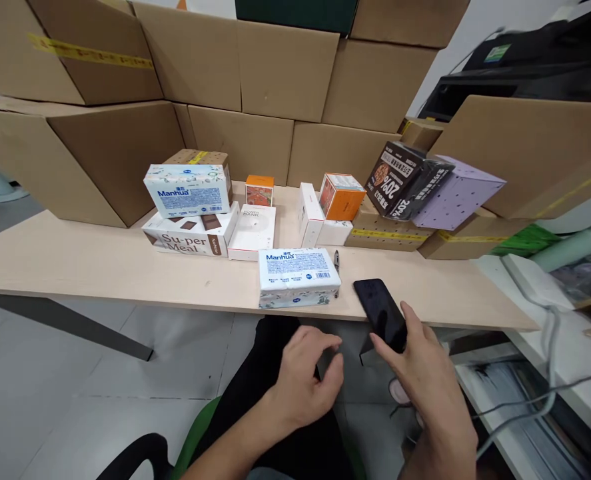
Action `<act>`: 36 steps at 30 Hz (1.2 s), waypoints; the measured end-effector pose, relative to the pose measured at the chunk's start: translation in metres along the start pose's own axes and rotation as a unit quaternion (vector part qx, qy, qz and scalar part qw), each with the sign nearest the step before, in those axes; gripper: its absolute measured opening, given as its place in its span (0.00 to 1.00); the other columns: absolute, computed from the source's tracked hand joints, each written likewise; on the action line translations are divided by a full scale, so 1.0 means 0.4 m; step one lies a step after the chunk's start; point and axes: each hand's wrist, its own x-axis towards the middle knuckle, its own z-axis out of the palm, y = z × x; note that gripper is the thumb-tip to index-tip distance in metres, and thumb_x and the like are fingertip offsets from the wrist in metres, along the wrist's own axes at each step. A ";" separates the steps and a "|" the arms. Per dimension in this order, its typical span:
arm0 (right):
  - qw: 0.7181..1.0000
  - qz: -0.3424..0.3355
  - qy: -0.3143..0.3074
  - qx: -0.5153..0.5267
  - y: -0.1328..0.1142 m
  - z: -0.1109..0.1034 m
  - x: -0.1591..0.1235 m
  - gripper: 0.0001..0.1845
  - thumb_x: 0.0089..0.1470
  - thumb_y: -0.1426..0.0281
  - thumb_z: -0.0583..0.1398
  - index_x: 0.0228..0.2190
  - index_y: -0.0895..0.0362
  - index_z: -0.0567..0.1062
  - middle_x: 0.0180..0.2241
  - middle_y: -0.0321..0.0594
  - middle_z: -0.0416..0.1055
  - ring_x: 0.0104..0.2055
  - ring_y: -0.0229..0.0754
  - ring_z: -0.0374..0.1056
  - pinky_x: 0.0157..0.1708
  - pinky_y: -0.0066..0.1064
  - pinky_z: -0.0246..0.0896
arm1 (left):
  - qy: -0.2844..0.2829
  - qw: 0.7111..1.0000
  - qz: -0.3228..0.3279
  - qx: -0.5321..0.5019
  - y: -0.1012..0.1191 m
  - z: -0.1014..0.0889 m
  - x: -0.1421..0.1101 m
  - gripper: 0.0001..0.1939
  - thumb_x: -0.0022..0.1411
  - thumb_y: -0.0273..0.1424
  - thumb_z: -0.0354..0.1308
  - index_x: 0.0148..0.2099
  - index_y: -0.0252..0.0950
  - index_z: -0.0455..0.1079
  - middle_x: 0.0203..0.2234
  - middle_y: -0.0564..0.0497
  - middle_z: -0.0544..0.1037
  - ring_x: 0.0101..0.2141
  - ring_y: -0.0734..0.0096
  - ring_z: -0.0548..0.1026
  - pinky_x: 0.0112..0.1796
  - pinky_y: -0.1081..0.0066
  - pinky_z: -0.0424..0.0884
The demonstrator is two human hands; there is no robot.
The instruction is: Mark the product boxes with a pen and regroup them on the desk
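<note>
My right hand [428,377] holds a black phone [381,313] that sticks out over the front edge of the light wooden table [75,267]. My left hand [308,377] hovers below the table edge over my lap, fingers loosely curled, with nothing in it. Just beyond both hands a white Manhua tissue pack [298,277] lies at the table's front edge, with a small dark pen-like item [336,260] at its right.
Further back lie a second Manhua pack [188,190] on a Super Meal box [192,233], a white power bank box [252,231], two orange boxes [342,195], a black snack bag [402,179] and a purple box [458,193]. Cardboard cartons [285,73] wall the back. Cables [550,347] hang at right.
</note>
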 end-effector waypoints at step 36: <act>0.895 -0.217 0.324 0.218 -0.284 0.098 -0.088 0.48 0.56 0.60 0.65 0.69 0.55 0.48 0.56 0.59 0.66 0.59 0.58 0.65 0.52 0.52 0.69 | 0.098 0.908 -0.314 -0.259 0.034 -0.012 0.085 0.13 0.58 0.35 0.64 0.44 0.35 0.75 0.34 0.51 0.81 0.35 0.69 0.76 0.39 0.73 0.72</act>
